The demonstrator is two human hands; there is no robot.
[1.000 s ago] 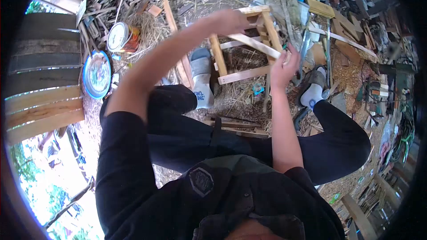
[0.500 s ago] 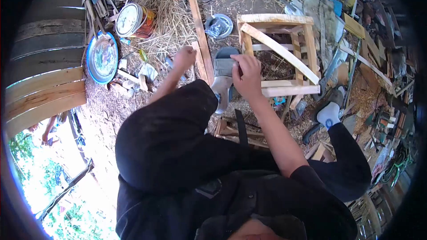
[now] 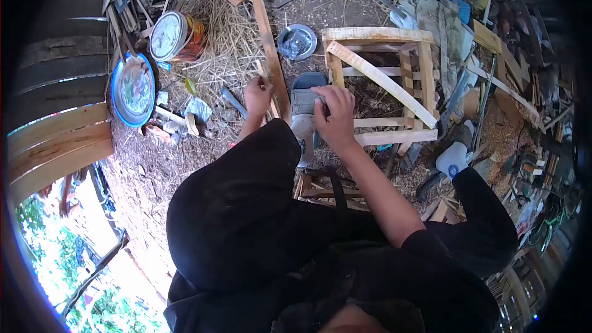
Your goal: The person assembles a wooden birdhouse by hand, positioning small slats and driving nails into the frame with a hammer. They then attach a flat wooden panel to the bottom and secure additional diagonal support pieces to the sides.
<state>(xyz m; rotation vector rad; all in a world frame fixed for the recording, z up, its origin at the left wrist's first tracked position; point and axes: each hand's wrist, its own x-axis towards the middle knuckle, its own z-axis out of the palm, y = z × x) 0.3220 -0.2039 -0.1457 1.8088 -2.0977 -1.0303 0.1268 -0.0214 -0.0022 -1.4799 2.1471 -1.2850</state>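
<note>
My left hand is closed beside a thin wooden strip, its fingertips apparently pinched on the strip's edge. A longer, darker wooden plank lies just to the right of that strip. My right hand is over the grey strap of a sandal on my foot, with bent fingers drawn toward the thumb. Whatever may be between those fingertips is too small to make out. Right of this hand stands a pale wooden frame, with a slanting slat across it.
A paint bucket, a blue-rimmed basin and a small metal bowl sit among straw and wood scraps. A hammer-like tool lies left of my left hand. My other foot rests at the right, near piled boards and cloth.
The view has shifted slightly. My left hand has come a little lower, and the thin strip beside it now leans more. My right hand stays over the sandal, its fingers bent a little more.
</note>
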